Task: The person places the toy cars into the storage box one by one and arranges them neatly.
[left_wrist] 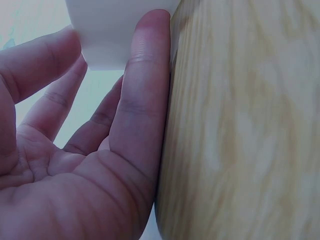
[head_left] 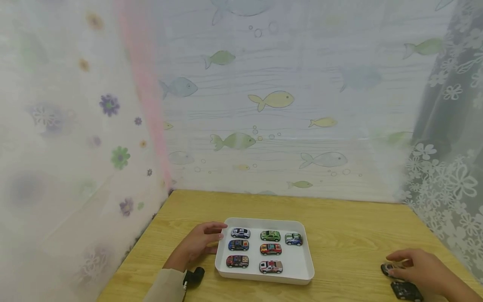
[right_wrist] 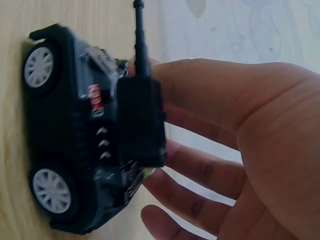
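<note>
My left hand (head_left: 198,242) rests on its side on the table at the left of a white tray (head_left: 264,277). Its extended fingers touch the tray's left wall; in the left wrist view one fingertip (left_wrist: 152,25) lies against the white plastic. Several small toy cars stand in the tray, among them a green one (head_left: 270,236) and a red-and-yellow one (head_left: 270,249). At the right, my right hand (head_left: 422,268) pinches a small dark toy car (head_left: 386,269) between thumb and fingers. A black toy tank with white wheels (right_wrist: 100,135) stands nearer, largely hiding that car in the right wrist view.
The wooden table (head_left: 347,239) runs back to a curtain with fish prints (head_left: 279,99). Flowered curtains hang at the left (head_left: 75,167) and right (head_left: 453,176). A black device (head_left: 194,277) is strapped at the left wrist, beside a beige sleeve (head_left: 166,286).
</note>
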### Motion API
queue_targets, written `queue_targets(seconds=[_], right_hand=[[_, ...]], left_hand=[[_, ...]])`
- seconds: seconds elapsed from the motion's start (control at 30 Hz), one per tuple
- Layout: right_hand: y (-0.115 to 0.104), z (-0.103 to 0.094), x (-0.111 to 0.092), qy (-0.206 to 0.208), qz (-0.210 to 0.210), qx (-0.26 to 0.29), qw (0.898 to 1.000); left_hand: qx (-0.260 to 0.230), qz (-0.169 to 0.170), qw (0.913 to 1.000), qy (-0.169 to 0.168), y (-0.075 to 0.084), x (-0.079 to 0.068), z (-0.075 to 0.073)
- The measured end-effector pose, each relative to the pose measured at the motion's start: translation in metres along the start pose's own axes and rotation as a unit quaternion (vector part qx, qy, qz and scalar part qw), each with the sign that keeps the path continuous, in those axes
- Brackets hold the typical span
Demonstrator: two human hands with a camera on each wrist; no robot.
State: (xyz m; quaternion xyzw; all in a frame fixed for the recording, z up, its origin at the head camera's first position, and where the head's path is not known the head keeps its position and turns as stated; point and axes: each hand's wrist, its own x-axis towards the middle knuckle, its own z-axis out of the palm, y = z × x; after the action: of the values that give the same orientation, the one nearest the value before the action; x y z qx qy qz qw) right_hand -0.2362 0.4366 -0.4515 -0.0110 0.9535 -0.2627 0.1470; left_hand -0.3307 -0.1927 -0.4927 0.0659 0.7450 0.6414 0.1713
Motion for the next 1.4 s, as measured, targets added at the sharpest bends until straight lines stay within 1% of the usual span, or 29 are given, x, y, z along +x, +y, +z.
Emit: queue_targets(seconds=[0.23,0.5,0.8,0.9,1.03,1.17,1.3,1.4], right_hand=[[0.008,0.003,0.001,-0.013,0.005,0.014,1.000],[0.016,0.002,0.003,-0.013,0.008,0.022,1.000],[0.017,-0.001,0.006,-0.021,0.022,-0.008,1.000],[0.016,0.000,0.003,-0.029,0.031,0.005,0.999],[0.014,0.001,0.001,-0.033,0.038,0.029,0.998],[0.009,-0.001,0.002,-0.029,0.031,0.028,0.999],[0.003,-0.005,0.004,-0.023,0.010,0.013,1.000],[-0.002,-0.007,0.006,-0.012,-0.004,-0.009,1.000]], left_hand=[[-0.003,0.001,1.0000,-0.002,0.001,0.000,0.000],[-0.006,-0.004,1.0000,0.001,0.002,-0.001,-0.001],[-0.016,0.002,0.9999,0.004,0.003,-0.001,0.002],[-0.019,0.006,0.9998,-0.001,0.000,-0.001,0.003],[-0.023,0.002,0.9997,-0.007,-0.003,-0.003,0.005],[-0.021,-0.001,0.9998,0.001,-0.003,-0.004,0.006],[-0.020,0.000,0.9998,0.005,0.000,-0.003,0.006],[-0.015,-0.001,0.9999,0.007,0.002,-0.003,0.005]])
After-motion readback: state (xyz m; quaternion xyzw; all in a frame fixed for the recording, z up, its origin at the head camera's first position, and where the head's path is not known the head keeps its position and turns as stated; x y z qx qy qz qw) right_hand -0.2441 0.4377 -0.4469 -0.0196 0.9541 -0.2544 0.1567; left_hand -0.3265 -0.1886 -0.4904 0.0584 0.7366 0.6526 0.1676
